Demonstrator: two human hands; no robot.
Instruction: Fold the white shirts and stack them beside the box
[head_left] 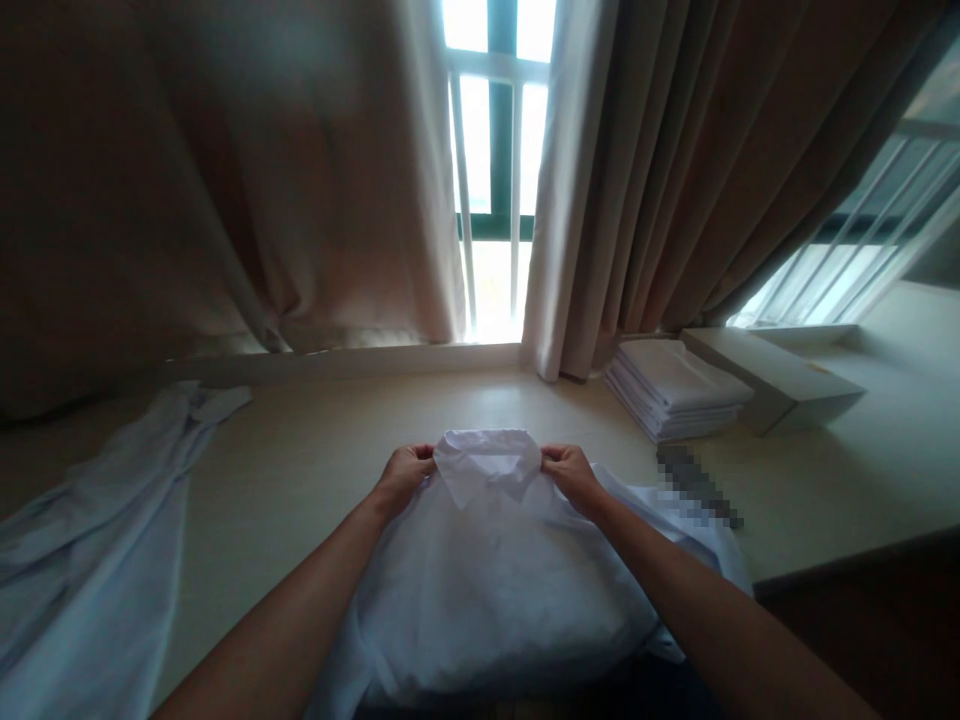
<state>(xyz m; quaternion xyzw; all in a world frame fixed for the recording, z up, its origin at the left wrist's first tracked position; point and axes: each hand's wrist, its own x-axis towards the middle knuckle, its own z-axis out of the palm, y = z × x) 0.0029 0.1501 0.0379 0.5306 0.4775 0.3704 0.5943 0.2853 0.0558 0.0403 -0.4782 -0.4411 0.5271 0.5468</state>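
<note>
A white collared shirt (495, 570) lies front side up before me, its collar pointing toward the window and its lower part hanging near my body. My left hand (407, 474) pinches the shirt at the left side of the collar. On the opposite side, my right hand (571, 470) grips the cloth just beside the collar, thumb and fingers closed. One sleeve spreads out to the right, beyond my right forearm. Inside the collar a pale label area shows.
Another white garment (112, 540) lies loosely at the left. A stack of folded white shirts (675, 385) sits at the back right, beside a pale box (776, 375). A pixelated dark object (697, 485) lies in front of the stack. Curtains (577, 200) hang along the table's (300, 420) far edge.
</note>
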